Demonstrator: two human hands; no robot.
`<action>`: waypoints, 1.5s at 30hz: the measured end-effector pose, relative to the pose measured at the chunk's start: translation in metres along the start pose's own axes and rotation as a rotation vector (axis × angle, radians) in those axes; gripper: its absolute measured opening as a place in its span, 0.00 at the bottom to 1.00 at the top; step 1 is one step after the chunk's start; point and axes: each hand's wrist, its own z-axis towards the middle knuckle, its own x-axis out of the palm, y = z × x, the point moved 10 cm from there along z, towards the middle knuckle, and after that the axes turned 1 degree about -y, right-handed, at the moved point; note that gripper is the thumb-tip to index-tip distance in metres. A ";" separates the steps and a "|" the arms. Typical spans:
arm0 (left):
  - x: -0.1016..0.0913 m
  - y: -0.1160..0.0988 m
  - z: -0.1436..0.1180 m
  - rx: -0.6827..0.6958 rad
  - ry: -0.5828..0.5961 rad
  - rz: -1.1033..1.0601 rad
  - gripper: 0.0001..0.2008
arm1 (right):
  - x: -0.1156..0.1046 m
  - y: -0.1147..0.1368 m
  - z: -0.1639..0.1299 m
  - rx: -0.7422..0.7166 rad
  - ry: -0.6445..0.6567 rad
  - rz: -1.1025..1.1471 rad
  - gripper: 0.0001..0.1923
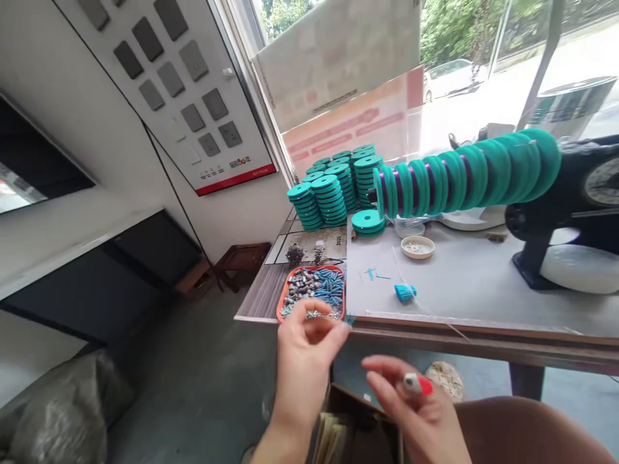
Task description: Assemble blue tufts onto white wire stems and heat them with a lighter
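My left hand [304, 361] hovers just in front of an orange tray [282, 303] of small grey and blue pieces, fingertips pinched together on something small and pale that I cannot make out. My right hand [411, 406] is lower and nearer to me, below the table edge, holding a red lighter [418, 384] with a silver top. A thin pale thread [435, 316] runs across the grey mat [474, 277] past a small teal tassel [404, 293].
Stacks of teal spools [333, 190] stand at the back of the table. A row of teal discs [464, 173] sits on a rod of a black winding machine [565, 206]. A small dish [418, 247] lies nearby. An open box [353, 432] is below my hands.
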 end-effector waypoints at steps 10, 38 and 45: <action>-0.080 0.074 -0.084 -0.172 -0.293 -0.302 0.17 | 0.071 -0.022 -0.029 0.050 0.221 0.068 0.18; -0.102 0.104 -0.102 -0.224 -0.376 -0.354 0.16 | 0.092 -0.077 -0.043 0.382 0.308 0.274 0.17; -0.048 0.001 -0.014 0.249 -0.122 0.249 0.06 | 0.062 -0.041 -0.015 0.299 0.185 0.457 0.16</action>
